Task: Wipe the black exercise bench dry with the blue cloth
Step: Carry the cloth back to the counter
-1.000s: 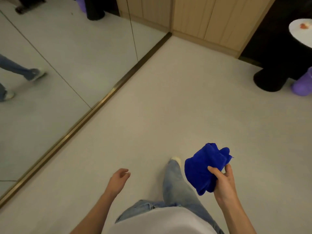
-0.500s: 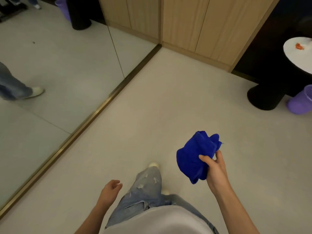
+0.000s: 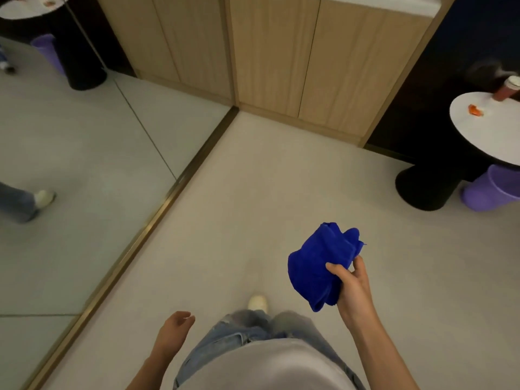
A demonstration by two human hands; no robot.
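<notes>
- The right grip [image 3: 351, 294] is closed on the blue cloth [image 3: 320, 263]. The thumb lies across the near face, the fingers curl behind, and the cloth is wadded into a loose bundle.
- The bundle sits up and to the left of the palm. Its long axis runs from a hanging corner near the wrist up to the loose folds at the top, pointing away from the body.
- The left grip [image 3: 173, 330] hangs low beside the left thigh with its fingers loosely curled, holding nothing. It is well apart from the cloth.
- The black exercise bench is nowhere in view, so which way it lies from either grip cannot be told.
- Ahead stand wooden cabinets [image 3: 281, 57]. A mirror wall [image 3: 70, 164] runs along the left. At the right is a round white desk [image 3: 486, 128] with a purple bin [image 3: 489, 192] beside its black base.
- By my reading, the cloth is being carried across the floor [image 3: 239, 206] and no wiping has begun.
- The right grip already has the cloth, so the wipe likely falls to it, with the bundle's broad face turned down onto the bench. The left grip is free to steady.
</notes>
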